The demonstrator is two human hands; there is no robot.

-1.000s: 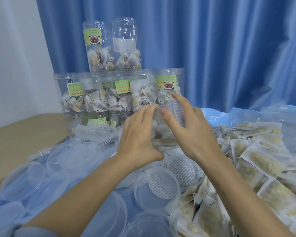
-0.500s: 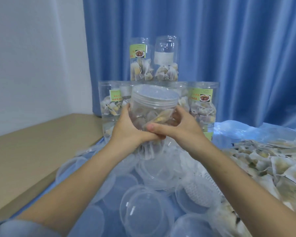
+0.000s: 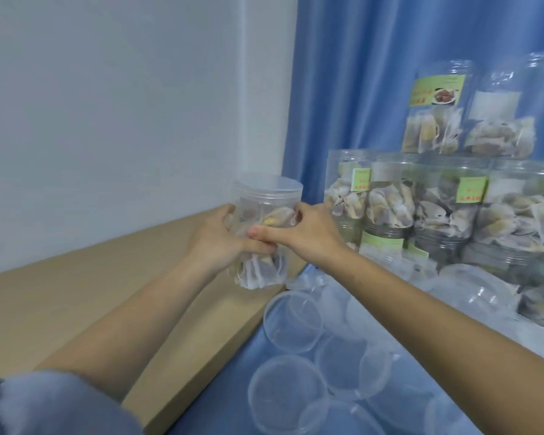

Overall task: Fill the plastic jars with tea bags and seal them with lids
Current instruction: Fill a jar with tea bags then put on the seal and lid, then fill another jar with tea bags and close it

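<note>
Both hands hold a clear plastic jar with a ribbed clear lid (image 3: pixel 266 229), packed with tea bags, upright in the air above the tan wooden bench (image 3: pixel 76 296). The left hand (image 3: pixel 219 243) has its grip curled round the jar's left side; the right hand (image 3: pixel 308 230) wraps the other side, thumb across the front. Stacked filled jars with green labels (image 3: pixel 437 208) stand well to the right, loose clear round lids (image 3: pixel 292 321) below on the blue cloth (image 3: pixel 233 381).

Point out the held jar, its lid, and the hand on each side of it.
held jar (image 3: pixel 261 265): head view, lower clear wall, tea bags behind.
lid (image 3: pixel 267 188): head view, ribbed side.
left hand (image 3: pixel 215 243): head view, back of hand.
right hand (image 3: pixel 308 232): head view, back of hand.
</note>
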